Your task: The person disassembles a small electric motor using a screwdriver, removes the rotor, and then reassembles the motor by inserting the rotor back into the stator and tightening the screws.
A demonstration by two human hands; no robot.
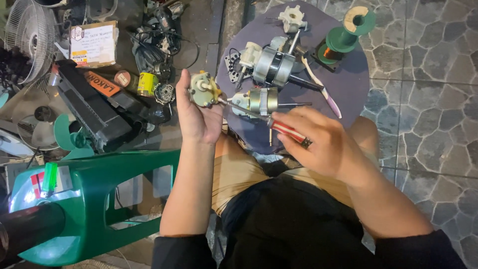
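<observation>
My left hand [196,112] holds the small cream plastic gearbox [204,89] at centre frame; my right hand [323,144] is closed on the red-and-white striped screwdriver [279,127], tip at it. Gearbox already off; silver fan motors [274,67] lie stripped on the round purple surface [348,84].

Repair workshop, fan motors [273,67], fan grilles [31,37]

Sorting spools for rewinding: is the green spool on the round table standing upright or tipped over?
Tipped. The green spool lies on its side on the round table, one flange's open face angled toward the camera.
</observation>
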